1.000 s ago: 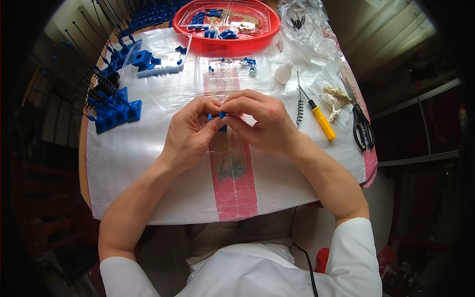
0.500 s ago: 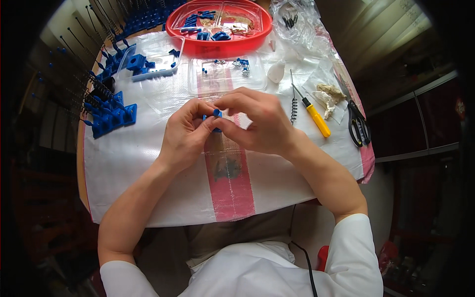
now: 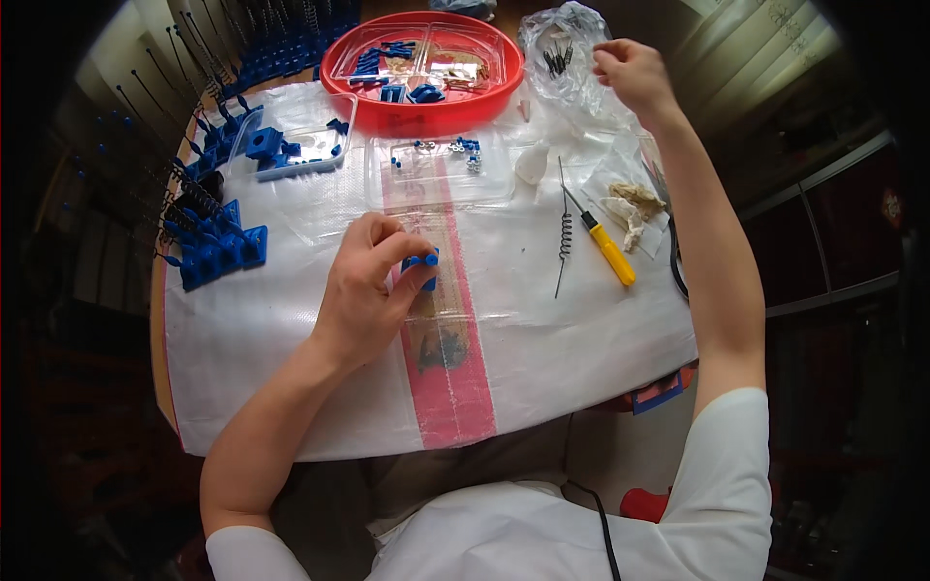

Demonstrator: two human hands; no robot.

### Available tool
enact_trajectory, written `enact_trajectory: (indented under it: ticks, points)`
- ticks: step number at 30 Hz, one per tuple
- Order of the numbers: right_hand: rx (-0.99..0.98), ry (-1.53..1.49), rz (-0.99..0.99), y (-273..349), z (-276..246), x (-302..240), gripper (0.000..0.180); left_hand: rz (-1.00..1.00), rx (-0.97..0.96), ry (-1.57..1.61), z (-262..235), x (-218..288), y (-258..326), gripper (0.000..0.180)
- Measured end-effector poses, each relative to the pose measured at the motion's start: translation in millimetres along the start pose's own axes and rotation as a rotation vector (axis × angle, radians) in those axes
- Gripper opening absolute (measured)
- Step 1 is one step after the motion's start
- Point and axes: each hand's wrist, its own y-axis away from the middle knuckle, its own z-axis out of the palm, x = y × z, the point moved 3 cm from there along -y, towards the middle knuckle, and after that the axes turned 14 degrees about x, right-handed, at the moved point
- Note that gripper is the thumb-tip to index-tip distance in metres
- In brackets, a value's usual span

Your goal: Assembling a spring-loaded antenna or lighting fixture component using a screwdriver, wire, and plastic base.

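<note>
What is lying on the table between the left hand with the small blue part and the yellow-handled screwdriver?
In the head view, between the left hand holding the small blue part and the yellow-handled screwdriver lies a long metal spring on the white sheet.

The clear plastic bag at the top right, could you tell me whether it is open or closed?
Open: the clear plastic bag gapes at its top, dark small parts show inside, and the right hand is at its mouth.

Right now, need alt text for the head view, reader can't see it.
Seen from above, the left hand pinches a small blue plastic part over a white sheet-covered table, while the right hand reaches to a clear plastic bag at the far edge. A red tray, blue parts, a spring and a yellow-handled screwdriver lie around.
</note>
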Motion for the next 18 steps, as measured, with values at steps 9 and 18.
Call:
enact_trajectory:
  ticks: [9,18]
  points:
    - [-0.041,0.561,0.195,-49.8,99.0,92.8,0.038,0.065,-0.104,-0.13,-6.9,-4.7,4.4,0.022]
    - [-0.032,0.133,0.604,-56.1,112.5,101.0,0.014,0.023,-0.145,-0.13,-8.4,-4.8,4.1,0.027]
